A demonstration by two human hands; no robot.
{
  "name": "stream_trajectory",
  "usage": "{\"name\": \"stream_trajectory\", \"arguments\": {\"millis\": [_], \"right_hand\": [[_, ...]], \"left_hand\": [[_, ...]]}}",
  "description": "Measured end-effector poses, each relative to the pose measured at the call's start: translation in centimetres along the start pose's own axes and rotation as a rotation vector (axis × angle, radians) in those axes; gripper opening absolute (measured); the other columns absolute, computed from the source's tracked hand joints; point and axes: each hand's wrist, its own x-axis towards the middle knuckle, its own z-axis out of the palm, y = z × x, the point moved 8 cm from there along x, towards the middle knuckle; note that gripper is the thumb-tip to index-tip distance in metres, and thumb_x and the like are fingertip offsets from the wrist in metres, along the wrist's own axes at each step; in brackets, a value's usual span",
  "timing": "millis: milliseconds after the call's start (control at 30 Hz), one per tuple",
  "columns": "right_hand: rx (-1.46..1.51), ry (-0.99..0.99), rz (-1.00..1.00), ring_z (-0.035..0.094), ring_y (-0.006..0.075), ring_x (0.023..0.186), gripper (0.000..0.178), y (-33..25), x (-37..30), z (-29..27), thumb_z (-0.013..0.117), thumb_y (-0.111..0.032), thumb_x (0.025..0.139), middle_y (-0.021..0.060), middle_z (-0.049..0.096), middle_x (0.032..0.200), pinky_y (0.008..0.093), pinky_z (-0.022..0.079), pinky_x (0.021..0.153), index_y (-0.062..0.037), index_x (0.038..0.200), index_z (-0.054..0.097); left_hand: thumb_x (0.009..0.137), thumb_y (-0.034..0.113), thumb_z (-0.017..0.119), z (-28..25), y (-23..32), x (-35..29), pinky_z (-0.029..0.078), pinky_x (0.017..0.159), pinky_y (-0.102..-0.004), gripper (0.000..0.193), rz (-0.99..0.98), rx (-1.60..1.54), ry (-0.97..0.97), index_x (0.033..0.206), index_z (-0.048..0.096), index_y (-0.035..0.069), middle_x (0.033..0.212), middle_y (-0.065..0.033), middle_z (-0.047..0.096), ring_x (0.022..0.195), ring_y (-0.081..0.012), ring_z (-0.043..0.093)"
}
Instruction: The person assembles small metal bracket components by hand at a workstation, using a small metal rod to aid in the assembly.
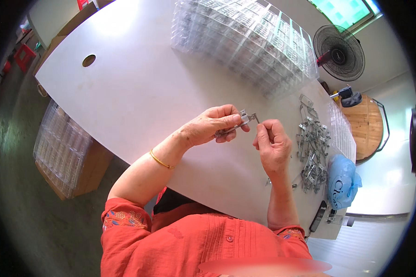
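Observation:
My left hand (pixel 210 125) is closed around a small silvery metal bracket (pixel 246 119) above the white table (pixel 125 97). Part of the bracket lies hidden in the palm and fingers. Facing it, my right hand (pixel 275 142) has its thumb and forefinger pinched at the thin bent end of the same bracket. Whether the fingertips hold a separate small piece there is too small to tell. To the right of my right hand is a loose heap of similar metal brackets (pixel 313 147), with a few stray bits near my right wrist.
Stacked clear plastic trays (pixel 245 51) stand at the table's far side. A blue plastic bag (pixel 342 182) and a black elongated object (pixel 317 217) lie at the right edge. Beyond are a black fan (pixel 339 54) and a round wooden board (pixel 363 127). Left, a cardboard box (pixel 92 173) bears more trays.

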Motion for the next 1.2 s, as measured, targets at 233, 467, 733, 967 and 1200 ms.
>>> {"name": "stream_trajectory", "arguments": {"millis": [233,467,733,967,1200], "right_hand": [[-0.191,-0.056,0.017,0.062,0.0114,0.059,0.01,-1.5,-0.9,0.0,0.061,-0.011,0.101,0.006,0.066,0.07,0.0284,0.048,0.056,-0.0019,0.104,0.058],[0.256,-0.256,0.232,0.062,0.0113,0.059,0.028,0.9,-1.2,1.1,0.061,-0.021,0.104,0.0061,0.068,0.073,0.0252,0.052,0.056,0.0002,0.122,0.056],[0.174,-0.282,0.358,0.05,0.0036,0.052,0.023,2.2,-1.7,0.5,0.061,-0.024,0.104,-0.0035,0.056,0.061,0.0235,0.037,0.046,-0.0019,0.108,0.06],[0.253,-0.132,0.217,0.041,0.0019,0.051,0.014,2.6,-1.0,-0.4,0.062,-0.017,0.103,-0.0063,0.051,0.06,0.0222,0.032,0.046,-0.004,0.098,0.061],[0.395,0.1,0.128,0.054,0.0054,0.059,0.012,1.1,-0.7,-2.2,0.06,-0.015,0.104,0.0019,0.065,0.076,0.0209,0.043,0.052,-0.0039,0.099,0.058]], "left_hand": [[0.103,0.032,0.065,0.7,-0.9,-0.2,0.04,0.056,-0.0229,0.027,-0.041,0.165,-0.078,0.102,0.057,0.006,0.111,-0.0107,0.07,0.069,-0.0071,0.051],[0.1,0.038,0.067,0.8,-1.0,-0.4,0.044,0.059,-0.0224,0.035,-0.099,0.334,-0.118,0.104,0.057,0.005,0.105,-0.0083,0.07,0.073,-0.0081,0.057],[0.1,0.036,0.067,1.9,-1.5,-0.8,0.045,0.058,-0.023,0.036,-0.177,0.442,-0.2,0.109,0.058,0.003,0.105,-0.0091,0.072,0.072,-0.0084,0.058],[0.099,0.035,0.069,2.8,-2.4,-1.2,0.046,0.059,-0.0223,0.036,-0.211,0.649,-0.359,0.109,0.058,0.002,0.104,-0.0086,0.073,0.071,-0.0085,0.058],[0.108,0.032,0.052,1.7,-0.8,-0.6,0.05,0.053,-0.0268,0.03,-0.134,0.283,-0.098,0.107,0.057,0.002,0.102,-0.0171,0.072,0.067,-0.0146,0.064]]}}
